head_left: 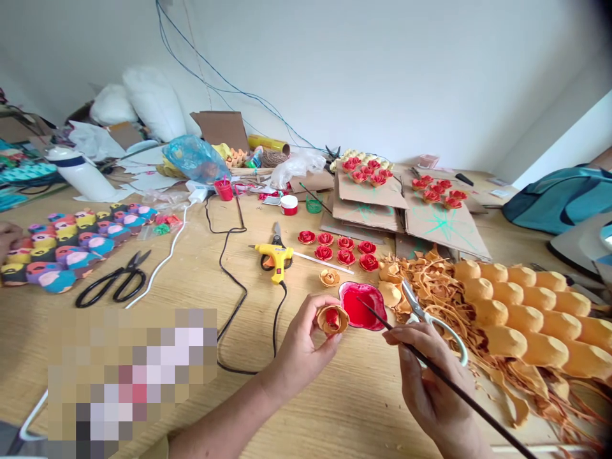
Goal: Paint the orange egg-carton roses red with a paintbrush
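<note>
Between the thumb and fingers of my left hand (306,341) is an egg-carton rose (333,320), tan with red paint at its centre. My right hand (433,382) grips a long dark paintbrush (447,381), its tip over the red paint in a scalloped dish (342,294). Just beyond the dish lies an unpainted tan rose (329,277). Several red roses (345,257) sit in two rows behind it. Scissors with pale green handles (444,325) lie partly under my right hand, beside the tan carton scraps (435,287).
A yellow glue gun (275,256) with a black cord lies left of centre, over pruning shears. Black scissors (115,282) and a painted egg carton (71,248) are at left, with another person's hand (8,239). Tan egg cartons (530,312) occupy the right; cardboard stacks (368,213) hold red roses behind.
</note>
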### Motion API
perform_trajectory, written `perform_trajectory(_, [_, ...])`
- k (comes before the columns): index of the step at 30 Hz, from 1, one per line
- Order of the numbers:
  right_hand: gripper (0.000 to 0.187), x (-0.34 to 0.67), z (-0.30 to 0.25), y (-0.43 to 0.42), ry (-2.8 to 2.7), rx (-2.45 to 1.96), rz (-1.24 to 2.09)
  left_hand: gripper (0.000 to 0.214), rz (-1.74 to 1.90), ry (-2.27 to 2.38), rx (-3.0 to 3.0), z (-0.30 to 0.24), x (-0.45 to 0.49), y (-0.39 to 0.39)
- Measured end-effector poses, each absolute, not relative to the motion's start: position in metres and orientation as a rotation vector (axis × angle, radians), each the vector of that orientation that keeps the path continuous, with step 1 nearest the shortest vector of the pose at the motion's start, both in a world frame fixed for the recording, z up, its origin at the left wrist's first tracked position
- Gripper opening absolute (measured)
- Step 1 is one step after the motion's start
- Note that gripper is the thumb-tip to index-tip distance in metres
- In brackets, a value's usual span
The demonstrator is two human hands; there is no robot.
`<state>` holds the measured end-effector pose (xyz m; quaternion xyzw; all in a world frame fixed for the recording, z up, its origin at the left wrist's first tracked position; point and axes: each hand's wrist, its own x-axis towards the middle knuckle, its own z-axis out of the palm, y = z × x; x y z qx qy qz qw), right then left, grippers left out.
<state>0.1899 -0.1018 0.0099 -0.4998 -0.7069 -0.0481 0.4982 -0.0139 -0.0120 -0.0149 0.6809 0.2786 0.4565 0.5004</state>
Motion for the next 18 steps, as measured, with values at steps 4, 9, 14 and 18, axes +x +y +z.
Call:
perform_trajectory(4, [0.020,0.193,0.006,-0.102,-1.737,-1.240,-0.126,0.054,1.129,0.716,1.886,-0.017,-0.015,-0.013])
perform_trajectory(9, [0.017,0.195,0.000,-0.102,-1.716,-1.298,-0.103,0.054,1.180,0.724,2.002,-0.012,-0.015,-0.013])
perform_trajectory(14, [0.015,0.193,0.004,-0.096,-1.671,-1.364,-0.007,0.050,1.152,0.773,1.845,-0.013,-0.013,-0.013])
perform_trajectory(18, [0.015,0.189,0.009,-0.091,-1.643,-1.412,0.021,0.046,1.039,0.804,1.448,-0.016,-0.010,-0.009])
